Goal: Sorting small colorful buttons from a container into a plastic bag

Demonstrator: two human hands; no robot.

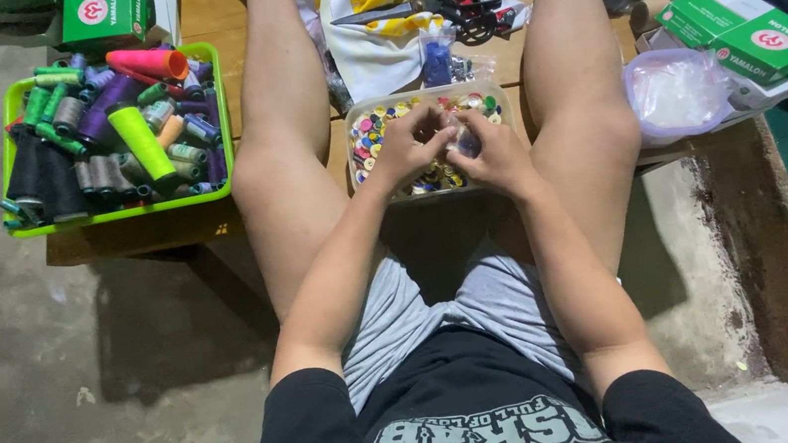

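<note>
Both hands meet above a clear plastic box of coloured buttons (374, 139), which stands on a low wooden board (146, 237) between the person's knees. The left hand (408, 145) has its fingers curled together over the buttons. The right hand (496, 152) pinches a small clear bag (467, 144) between thumb and fingers. To the left, well apart, stands a green basket of thread cones (24, 229).
</note>
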